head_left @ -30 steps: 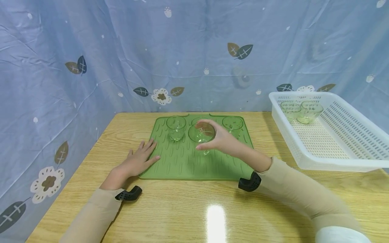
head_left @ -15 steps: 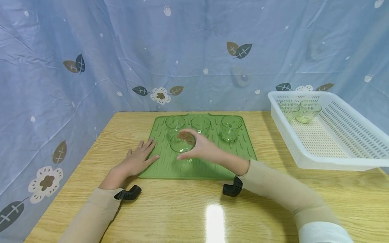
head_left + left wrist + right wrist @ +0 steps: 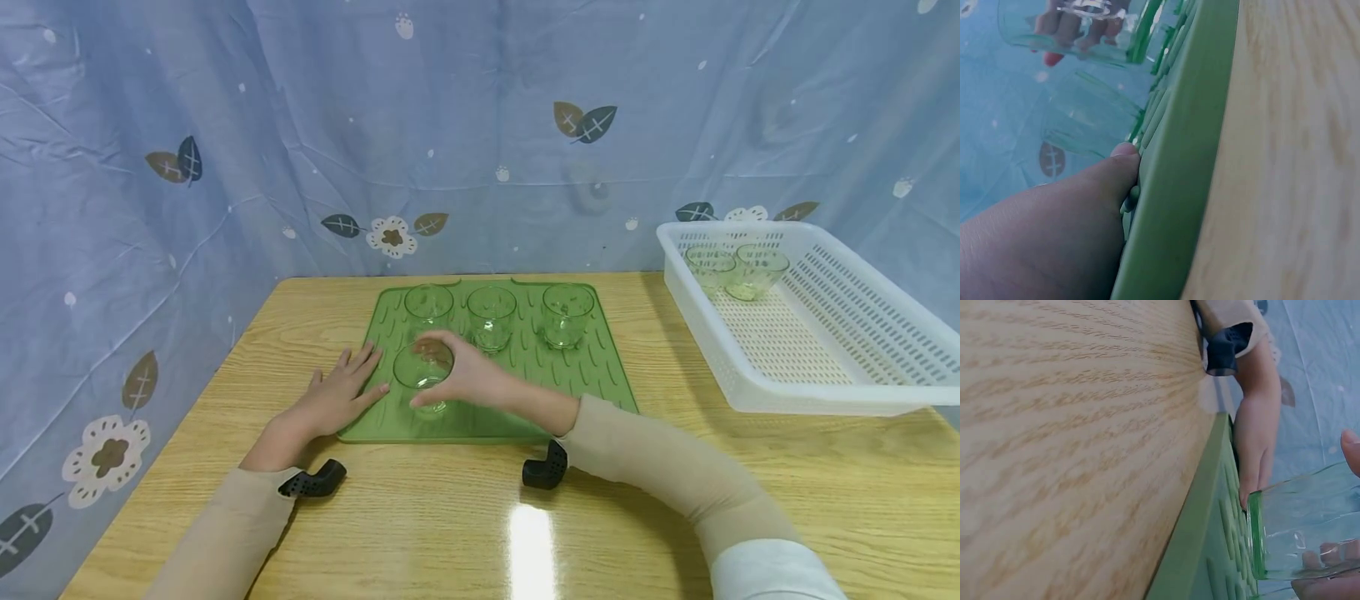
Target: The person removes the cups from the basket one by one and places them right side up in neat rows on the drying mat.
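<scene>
My right hand (image 3: pixel 474 377) grips a clear green-tinted drinking glass (image 3: pixel 408 377) around its sides, thumb in front and fingers behind. The glass is upright at the front left of a green ridged drying mat (image 3: pixel 517 417). In the right wrist view the base of this glass (image 3: pixel 1291 519) is right at the mat's surface. My left hand (image 3: pixel 337 400) lies flat with fingers spread over the mat's left edge, its thumb (image 3: pixel 1124 153) pressing on the mat. Behind, three similar glasses stand in a row: left glass (image 3: pixel 429 307), middle glass (image 3: pixel 492 315) and right glass (image 3: pixel 567 315).
A white perforated plastic basket (image 3: pixel 855 398) stands at the right, with two more glasses (image 3: pixel 756 271) in its far left corner. The wooden table (image 3: pixel 420 517) carries mat and basket. A blue patterned cloth (image 3: pixel 465 133) hangs behind and at the left.
My right hand has carried the glass leftward and toward me, from before the middle glass to the mat's front left. The left hand has stayed in place.
</scene>
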`<state>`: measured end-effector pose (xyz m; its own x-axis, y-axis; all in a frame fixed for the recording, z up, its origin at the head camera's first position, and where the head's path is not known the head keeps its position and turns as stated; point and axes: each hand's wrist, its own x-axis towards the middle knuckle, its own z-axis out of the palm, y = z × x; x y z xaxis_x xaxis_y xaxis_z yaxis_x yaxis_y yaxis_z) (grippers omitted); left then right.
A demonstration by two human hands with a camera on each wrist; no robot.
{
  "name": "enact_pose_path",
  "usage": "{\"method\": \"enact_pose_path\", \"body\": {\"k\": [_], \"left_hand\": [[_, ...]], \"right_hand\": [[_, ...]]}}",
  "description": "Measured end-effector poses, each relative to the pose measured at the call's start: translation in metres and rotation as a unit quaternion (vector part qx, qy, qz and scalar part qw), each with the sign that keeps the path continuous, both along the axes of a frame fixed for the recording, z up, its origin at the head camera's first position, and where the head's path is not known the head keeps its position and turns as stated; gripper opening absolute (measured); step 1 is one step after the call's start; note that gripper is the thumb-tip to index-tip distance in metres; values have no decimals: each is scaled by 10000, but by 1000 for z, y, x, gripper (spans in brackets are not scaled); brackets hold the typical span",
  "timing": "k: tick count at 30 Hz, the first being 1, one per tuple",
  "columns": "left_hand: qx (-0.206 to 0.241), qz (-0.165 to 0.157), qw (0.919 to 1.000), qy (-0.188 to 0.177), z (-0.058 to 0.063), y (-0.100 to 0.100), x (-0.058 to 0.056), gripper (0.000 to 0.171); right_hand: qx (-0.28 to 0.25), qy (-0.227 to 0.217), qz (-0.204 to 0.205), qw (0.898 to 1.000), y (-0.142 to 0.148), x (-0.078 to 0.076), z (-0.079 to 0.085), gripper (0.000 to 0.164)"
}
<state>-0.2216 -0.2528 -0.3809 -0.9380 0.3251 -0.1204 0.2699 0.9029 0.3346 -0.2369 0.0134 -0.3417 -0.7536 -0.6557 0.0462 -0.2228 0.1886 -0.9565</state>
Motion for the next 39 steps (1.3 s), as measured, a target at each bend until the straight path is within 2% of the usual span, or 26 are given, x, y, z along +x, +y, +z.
{"method": "enact_pose_path", "body": {"k": [7, 16, 26, 39], "left_hand": [[-30, -30, 10000, -10, -2, -2, -1, 78], [-71, -59, 9999, 62, -1, -1, -2, 77], [-49, -44, 10000, 64, -1, -1, -1, 76], [11, -56, 10000, 23, -1, -1, -1, 76]], "right_hand": [[97, 103, 73, 9999, -12, 2, -4, 91], [297, -31, 117, 9995, -15, 5, -2, 92], [227, -257, 113, 9993, -16, 5, -3, 92], [140, -272, 145, 9994, -15, 4, -3, 98]]}}
